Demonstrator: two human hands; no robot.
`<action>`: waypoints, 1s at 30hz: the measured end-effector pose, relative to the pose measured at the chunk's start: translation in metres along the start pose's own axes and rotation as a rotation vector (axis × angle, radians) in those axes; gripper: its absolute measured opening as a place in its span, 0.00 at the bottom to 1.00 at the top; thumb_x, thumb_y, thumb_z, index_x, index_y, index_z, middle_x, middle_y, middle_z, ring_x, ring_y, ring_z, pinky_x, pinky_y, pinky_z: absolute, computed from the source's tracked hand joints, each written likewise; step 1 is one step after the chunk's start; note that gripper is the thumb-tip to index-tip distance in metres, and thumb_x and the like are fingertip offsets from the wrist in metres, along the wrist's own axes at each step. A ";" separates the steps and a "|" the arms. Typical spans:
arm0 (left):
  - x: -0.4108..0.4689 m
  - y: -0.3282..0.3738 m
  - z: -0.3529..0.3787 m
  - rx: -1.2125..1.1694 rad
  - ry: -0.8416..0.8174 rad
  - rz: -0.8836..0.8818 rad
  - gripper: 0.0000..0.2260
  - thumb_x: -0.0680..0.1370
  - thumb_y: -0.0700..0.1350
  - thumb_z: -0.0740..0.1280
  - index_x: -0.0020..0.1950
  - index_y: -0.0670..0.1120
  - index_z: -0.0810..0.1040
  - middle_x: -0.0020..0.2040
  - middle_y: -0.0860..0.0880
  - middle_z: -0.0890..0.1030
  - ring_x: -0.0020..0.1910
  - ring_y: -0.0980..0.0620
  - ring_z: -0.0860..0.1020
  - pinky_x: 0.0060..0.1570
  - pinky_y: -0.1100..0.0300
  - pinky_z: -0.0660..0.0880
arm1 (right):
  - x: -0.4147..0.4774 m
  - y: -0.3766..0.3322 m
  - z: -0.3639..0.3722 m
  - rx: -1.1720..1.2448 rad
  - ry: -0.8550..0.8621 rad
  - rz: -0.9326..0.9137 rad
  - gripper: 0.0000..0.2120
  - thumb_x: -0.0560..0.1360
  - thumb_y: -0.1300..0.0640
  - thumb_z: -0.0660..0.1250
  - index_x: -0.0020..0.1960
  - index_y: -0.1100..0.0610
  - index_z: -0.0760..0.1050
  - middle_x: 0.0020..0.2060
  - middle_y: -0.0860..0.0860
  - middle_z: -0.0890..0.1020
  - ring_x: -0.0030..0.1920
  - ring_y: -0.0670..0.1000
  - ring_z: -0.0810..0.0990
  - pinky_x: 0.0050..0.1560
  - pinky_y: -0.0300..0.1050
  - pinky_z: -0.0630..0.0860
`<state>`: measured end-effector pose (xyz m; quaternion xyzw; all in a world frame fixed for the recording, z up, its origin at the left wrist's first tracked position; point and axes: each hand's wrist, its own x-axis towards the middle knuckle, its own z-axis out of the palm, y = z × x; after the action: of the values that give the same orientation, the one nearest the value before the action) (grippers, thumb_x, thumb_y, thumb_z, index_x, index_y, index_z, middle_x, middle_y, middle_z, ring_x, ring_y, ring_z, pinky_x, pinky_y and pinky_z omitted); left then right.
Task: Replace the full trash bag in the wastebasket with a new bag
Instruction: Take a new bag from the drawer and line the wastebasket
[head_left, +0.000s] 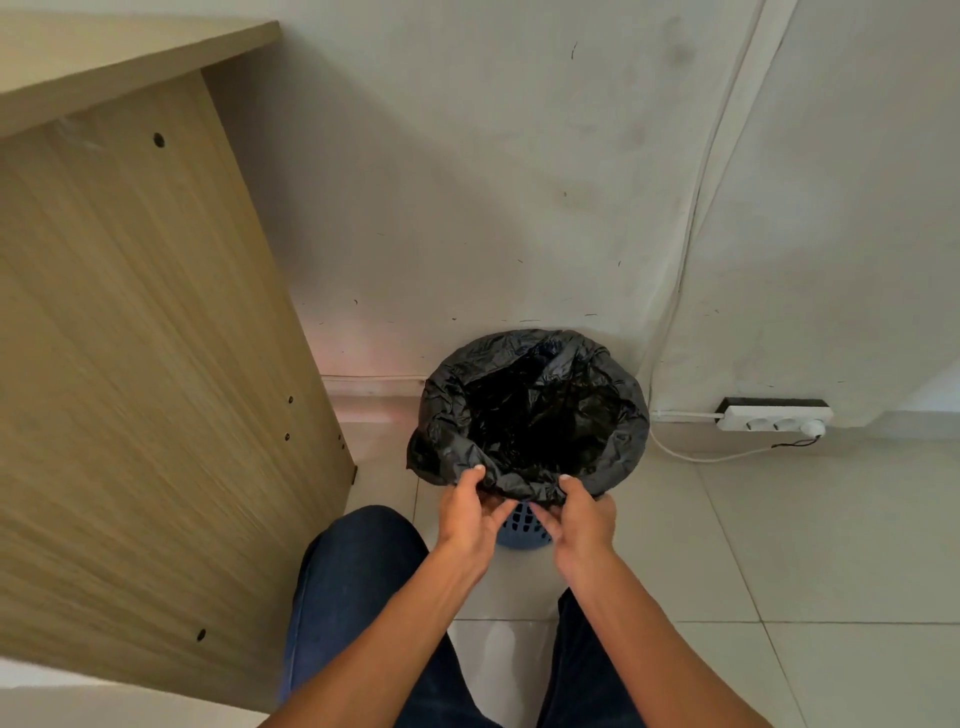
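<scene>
- The blue wastebasket (521, 526) stood on the floor against the wall (467, 182), between a wooden desk panel (145, 338) on its left and a white power strip (774, 415) on its right.
- A strip of bare floor separated the basket from the desk panel. On the other side lay wider open tile, and a loose white cable (691, 453) curved across it near the bag's edge.
- The black trash bag (530, 410) lined the basket, with its mouth open and its hem turned down over the rim all round. The fold bulged out farthest at the near left.
- The left hand (470, 512) and the right hand (584, 519) were close together at the near rim. Each pinched the bag's folded hem, with the thumb on top and the curled fingers beneath.
- The bag was thin, crinkled, faintly glossy plastic. The basket wall showed a grid of small holes below the hem.
- The desk panel had a pale wood-grain laminate face with several small drilled holes.
- The floor (810, 545) was pale glossy square tile with thin grout lines, and the wall was off-white, scuffed and speckled.
- Knees in dark jeans (358, 571) flanked the basket's near side.
</scene>
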<state>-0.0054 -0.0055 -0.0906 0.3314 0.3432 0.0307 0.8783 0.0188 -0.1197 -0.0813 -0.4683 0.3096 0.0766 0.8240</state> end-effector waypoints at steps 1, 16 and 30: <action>-0.003 0.000 0.000 -0.013 -0.008 -0.023 0.14 0.82 0.42 0.62 0.67 0.40 0.74 0.62 0.38 0.80 0.58 0.42 0.80 0.49 0.49 0.81 | 0.003 -0.002 -0.002 -0.001 0.005 -0.035 0.13 0.79 0.66 0.64 0.63 0.63 0.71 0.58 0.62 0.80 0.55 0.61 0.82 0.41 0.52 0.84; 0.011 0.011 -0.013 -0.114 0.093 -0.025 0.16 0.86 0.45 0.56 0.72 0.42 0.69 0.68 0.40 0.75 0.58 0.42 0.78 0.55 0.48 0.77 | 0.043 -0.059 -0.029 -0.205 -0.160 0.016 0.10 0.80 0.68 0.62 0.60 0.63 0.73 0.51 0.58 0.82 0.50 0.57 0.82 0.42 0.53 0.81; 0.029 0.027 -0.020 0.104 0.225 -0.105 0.07 0.83 0.47 0.63 0.52 0.44 0.77 0.44 0.46 0.78 0.40 0.51 0.76 0.40 0.58 0.75 | 0.054 -0.066 -0.034 -0.231 -0.247 0.009 0.15 0.82 0.65 0.61 0.68 0.60 0.70 0.60 0.59 0.80 0.57 0.59 0.81 0.39 0.50 0.83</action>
<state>0.0094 0.0346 -0.1024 0.3523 0.4575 0.0038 0.8164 0.0740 -0.1926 -0.0774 -0.5455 0.1972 0.1726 0.7961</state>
